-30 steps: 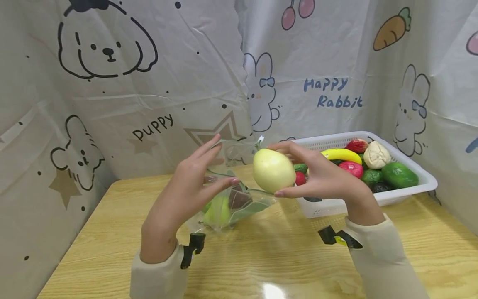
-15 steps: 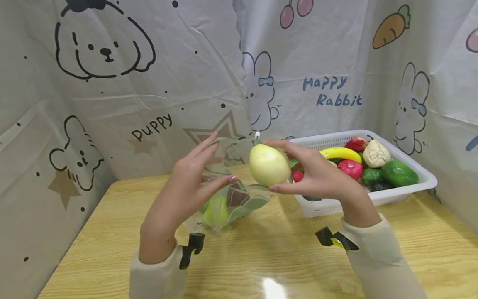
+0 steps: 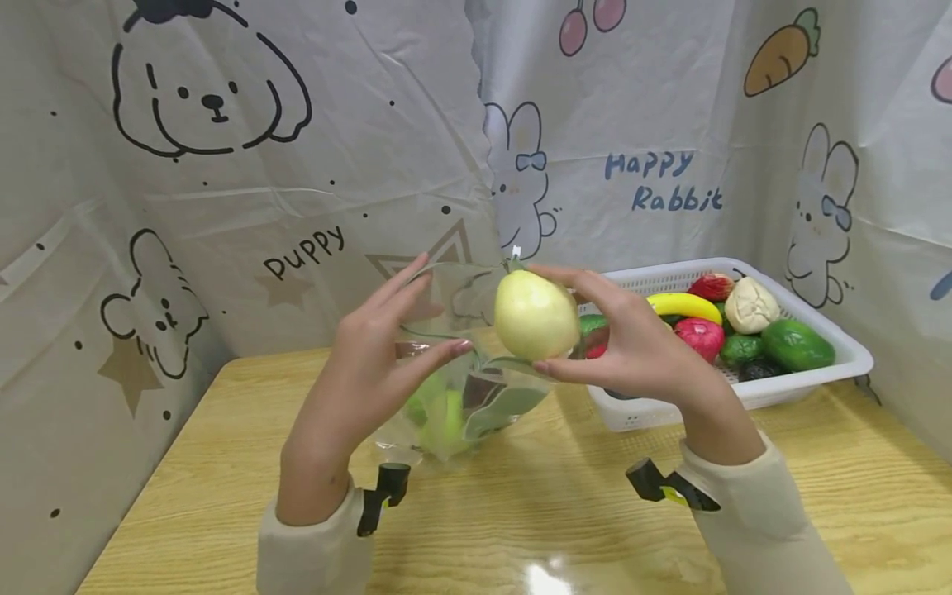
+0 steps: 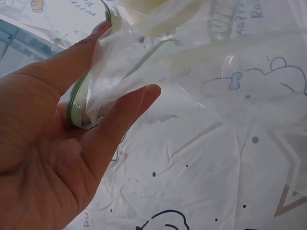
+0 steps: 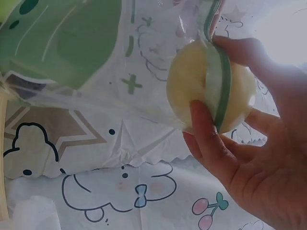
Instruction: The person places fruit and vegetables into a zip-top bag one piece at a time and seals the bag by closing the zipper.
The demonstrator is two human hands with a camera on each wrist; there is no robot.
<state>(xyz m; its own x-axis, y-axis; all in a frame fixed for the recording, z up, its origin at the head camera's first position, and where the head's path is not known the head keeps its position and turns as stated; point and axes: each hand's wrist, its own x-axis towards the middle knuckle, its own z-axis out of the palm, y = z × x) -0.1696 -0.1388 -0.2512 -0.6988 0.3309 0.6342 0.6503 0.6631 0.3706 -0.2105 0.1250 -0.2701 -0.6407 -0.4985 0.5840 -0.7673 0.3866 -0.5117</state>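
Observation:
A clear zip bag [image 3: 507, 406] with a green zip edge and green print hangs between both hands, its mouth spread wide. Yellow-green contents [image 3: 442, 417] show through its lower part. My left hand [image 3: 372, 355] keeps thumb and fingers straight and apart at the mouth; in the left wrist view the plastic [image 4: 124, 62] drapes over the fingers. My right hand [image 3: 640, 339] grips a smooth pale yellow fruit [image 3: 534, 314] at the opening, thumb below and fingers above. The right wrist view shows the zip strip [image 5: 221, 88] crossing the fruit under that hand's fingers.
A white perforated basket [image 3: 848, 364] stands at the back right. It bears a banana [image 3: 684, 306], an avocado-like green fruit [image 3: 797, 345] and several other fruits and vegetables. The wooden table [image 3: 595, 512] meets a printed cloth backdrop [image 3: 416, 165] behind.
The fruit has moved up and slightly left over the past second. The right hand and the bag's mouth have risen a little, and the left hand has shifted slightly.

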